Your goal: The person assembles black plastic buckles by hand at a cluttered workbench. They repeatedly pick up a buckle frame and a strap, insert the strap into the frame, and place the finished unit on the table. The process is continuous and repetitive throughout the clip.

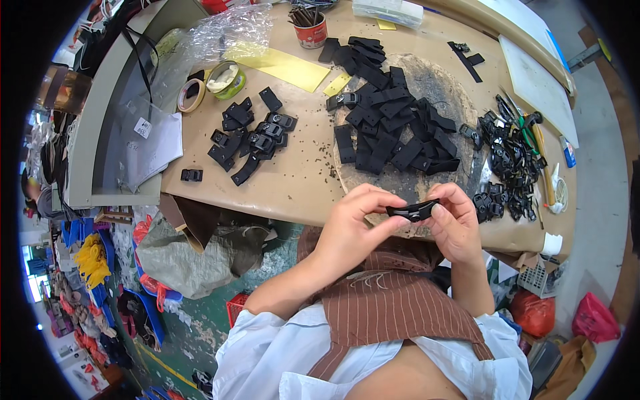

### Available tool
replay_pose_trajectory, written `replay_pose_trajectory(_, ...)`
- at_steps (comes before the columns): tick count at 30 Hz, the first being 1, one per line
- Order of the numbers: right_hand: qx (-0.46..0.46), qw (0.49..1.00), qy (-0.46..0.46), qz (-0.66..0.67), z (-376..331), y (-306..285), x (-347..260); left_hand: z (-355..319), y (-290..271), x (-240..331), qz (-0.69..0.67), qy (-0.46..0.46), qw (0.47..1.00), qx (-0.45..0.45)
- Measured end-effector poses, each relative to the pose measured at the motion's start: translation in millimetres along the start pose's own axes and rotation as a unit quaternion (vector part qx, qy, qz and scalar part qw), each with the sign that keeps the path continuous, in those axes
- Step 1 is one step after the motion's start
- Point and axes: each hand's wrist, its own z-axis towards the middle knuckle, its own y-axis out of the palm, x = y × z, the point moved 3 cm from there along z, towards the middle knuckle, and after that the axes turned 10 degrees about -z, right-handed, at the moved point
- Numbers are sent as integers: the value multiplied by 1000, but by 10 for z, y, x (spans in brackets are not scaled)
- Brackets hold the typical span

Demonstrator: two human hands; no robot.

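Observation:
Both hands hold one small black strap piece with a buckle (415, 211) just above the near edge of the tan worktable (293, 187). My left hand (353, 223) pinches its left end with thumb and fingers. My right hand (453, 223) grips its right end. Behind them, several flat black strap pieces (393, 133) lie heaped on a dark round pad (437, 83). A heap of black plastic buckles (510, 167) lies to the right. Assembled strap-and-buckle pieces (250, 137) lie in a group to the left.
A red cup of dark sticks (311, 27), a tape roll (191, 95), a green-rimmed tin (225, 79), yellow paper (283, 67) and clear plastic bags (220, 30) sit at the back. Scissors and tools (530, 133) lie far right. Bags and bins (180, 253) crowd the floor.

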Motion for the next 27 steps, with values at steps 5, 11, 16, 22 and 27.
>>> replay_pose_trajectory(5,27,997,5,-73,-32,-47,-25,-15,9,-182,-268,-171,946,68)
replay_pose_trajectory(11,71,990,-8,-120,-53,-65,-31,2,64,-260,-288,-127,943,107)
replay_pose_trajectory(16,62,987,-14,-150,-57,-52,-61,-22,114,-308,-320,-96,934,129)
replay_pose_trajectory(22,-12,987,-19,-158,-83,-36,-176,8,113,-360,-339,-117,933,40)
replay_pose_trajectory(27,-33,980,-28,-195,-98,-77,-212,-15,96,-254,-346,-89,934,-24)
